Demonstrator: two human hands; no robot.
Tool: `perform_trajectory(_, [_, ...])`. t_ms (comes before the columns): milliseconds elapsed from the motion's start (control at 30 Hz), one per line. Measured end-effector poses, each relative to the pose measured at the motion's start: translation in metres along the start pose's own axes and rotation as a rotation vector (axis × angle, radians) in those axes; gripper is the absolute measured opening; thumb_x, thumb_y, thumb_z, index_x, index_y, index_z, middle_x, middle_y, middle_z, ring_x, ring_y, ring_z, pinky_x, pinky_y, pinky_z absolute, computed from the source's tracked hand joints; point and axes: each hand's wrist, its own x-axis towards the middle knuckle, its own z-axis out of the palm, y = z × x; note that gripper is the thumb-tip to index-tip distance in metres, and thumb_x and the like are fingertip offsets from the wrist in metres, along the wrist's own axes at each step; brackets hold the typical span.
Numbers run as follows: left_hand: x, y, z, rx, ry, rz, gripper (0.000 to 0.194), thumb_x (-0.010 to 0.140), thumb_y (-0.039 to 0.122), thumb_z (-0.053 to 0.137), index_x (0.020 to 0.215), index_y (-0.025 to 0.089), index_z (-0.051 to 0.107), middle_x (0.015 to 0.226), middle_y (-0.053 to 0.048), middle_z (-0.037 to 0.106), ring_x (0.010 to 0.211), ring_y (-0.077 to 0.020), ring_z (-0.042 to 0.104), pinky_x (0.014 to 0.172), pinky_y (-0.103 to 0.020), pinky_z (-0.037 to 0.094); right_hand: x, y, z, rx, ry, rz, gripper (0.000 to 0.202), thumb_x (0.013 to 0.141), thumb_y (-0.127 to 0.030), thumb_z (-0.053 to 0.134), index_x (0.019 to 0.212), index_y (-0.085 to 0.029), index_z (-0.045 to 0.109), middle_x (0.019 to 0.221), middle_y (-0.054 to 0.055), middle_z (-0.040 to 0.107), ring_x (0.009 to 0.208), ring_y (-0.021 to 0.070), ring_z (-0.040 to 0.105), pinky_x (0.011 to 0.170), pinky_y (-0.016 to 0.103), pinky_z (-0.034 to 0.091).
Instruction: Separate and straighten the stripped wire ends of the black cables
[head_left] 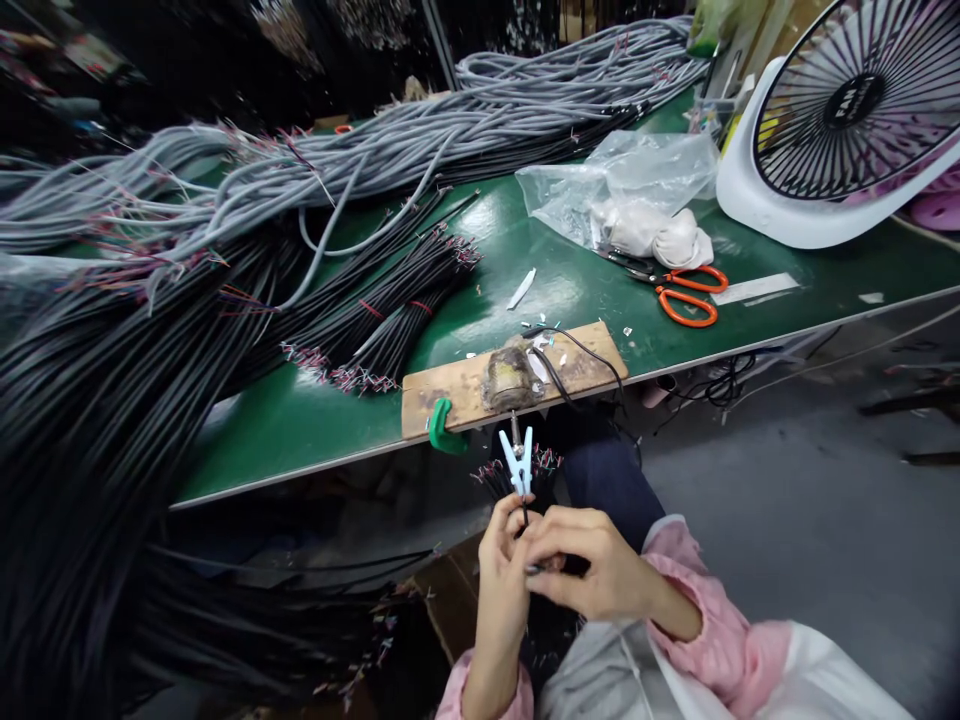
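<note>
My left hand [504, 560] is closed around a thin black cable [525, 514] just below a light blue clip [519, 462]. The clip hangs at a metal shaft [515, 428] that sticks out from a small motor [509, 377] on a wooden board [450, 397]. Against the left fingers, my right hand [585, 562] is closed in a pinch near the lower part of the cable; a small dark bit shows at its fingertips, too small to name. Cable ends with red and white wires [546, 460] show behind the clip, over the lap.
A green clamp [445, 428] grips the board at the table edge [315, 464]. Black cable bundles [97, 400] and grey cables [360, 165] lie left and behind. Orange-handled scissors [688, 296], a plastic bag [622, 170] and a white fan [817, 215] stand or lie at the right.
</note>
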Motion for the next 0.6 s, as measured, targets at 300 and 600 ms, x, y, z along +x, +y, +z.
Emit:
perform_trajectory(300, [-0.019, -0.008, -0.011, 0.034, -0.075, 0.076, 0.037, 0.085, 0.05, 0.074, 0.072, 0.015, 0.071, 0.062, -0.001, 0.059, 0.054, -0.0114, 0.05, 0.049, -0.02, 0.041, -0.007, 0.001, 0.009, 0.047, 0.273, 0.094, 0.017, 0.092, -0.029, 0.071, 0.083, -0.016, 0.075, 0.072, 0.005, 0.064, 0.063, 0.0157, 0.058, 0.058, 0.027, 0.045])
perform_trajectory(600, [-0.027, -0.01, -0.008, 0.025, -0.001, 0.2, 0.032, 0.084, 0.042, 0.077, 0.069, 0.016, 0.068, 0.06, 0.0, 0.06, 0.054, -0.0122, 0.056, 0.052, -0.019, 0.046, 0.0, 0.002, 0.011, 0.186, 0.293, 0.194, 0.03, 0.091, -0.04, 0.07, 0.074, -0.016, 0.072, 0.071, 0.005, 0.062, 0.061, 0.0149, 0.057, 0.054, 0.026, 0.043])
